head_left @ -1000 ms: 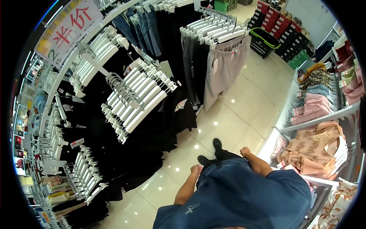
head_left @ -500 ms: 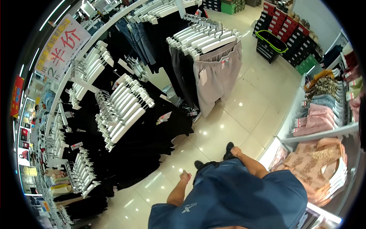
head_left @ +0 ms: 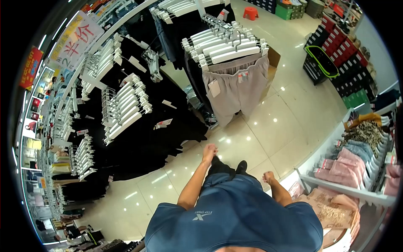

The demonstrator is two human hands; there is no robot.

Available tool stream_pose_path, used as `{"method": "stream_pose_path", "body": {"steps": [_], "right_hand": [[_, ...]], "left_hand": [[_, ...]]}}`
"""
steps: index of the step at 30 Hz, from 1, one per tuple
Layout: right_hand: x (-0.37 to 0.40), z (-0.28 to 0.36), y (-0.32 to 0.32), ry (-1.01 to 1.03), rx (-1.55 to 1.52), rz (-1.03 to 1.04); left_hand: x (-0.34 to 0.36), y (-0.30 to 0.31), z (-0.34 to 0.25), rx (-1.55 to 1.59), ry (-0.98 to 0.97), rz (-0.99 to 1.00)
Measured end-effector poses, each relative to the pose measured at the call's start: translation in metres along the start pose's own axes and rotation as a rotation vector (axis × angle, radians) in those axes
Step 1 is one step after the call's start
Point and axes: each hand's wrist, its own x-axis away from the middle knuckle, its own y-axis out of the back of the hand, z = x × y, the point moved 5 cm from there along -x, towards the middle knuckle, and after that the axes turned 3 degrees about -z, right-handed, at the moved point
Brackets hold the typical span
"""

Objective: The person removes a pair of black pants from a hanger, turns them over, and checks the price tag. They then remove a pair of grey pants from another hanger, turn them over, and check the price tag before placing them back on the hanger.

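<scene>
My left hand hangs in front of my body, its fingers loosely curled, with nothing visible in it. It is nearest to the hems of the black trousers on the left rack, without touching them. My right hand is lowered at my other side, its fingers also curled in and no held item showing. Close by on the right are pale pink garments on a shelf unit. Ahead, light grey-pink shorts with a tag hang from white hangers.
Tiled floor runs ahead between the racks. A black basket with a green rim stands near stacked shoe boxes. A red stool is farther back. A sale sign tops the left rack.
I have moved forward and the view has shifted. My left hand has swung forward; my right hand has swung back. The red stool has come into view.
</scene>
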Motion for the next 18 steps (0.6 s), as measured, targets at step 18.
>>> {"method": "stream_pose_path", "body": {"steps": [18], "right_hand": [[0.052, 0.387, 0.0, 0.439, -0.483, 0.155]], "left_hand": [[-0.017, -0.058, -0.298, 0.08, -0.717, -0.155]]}}
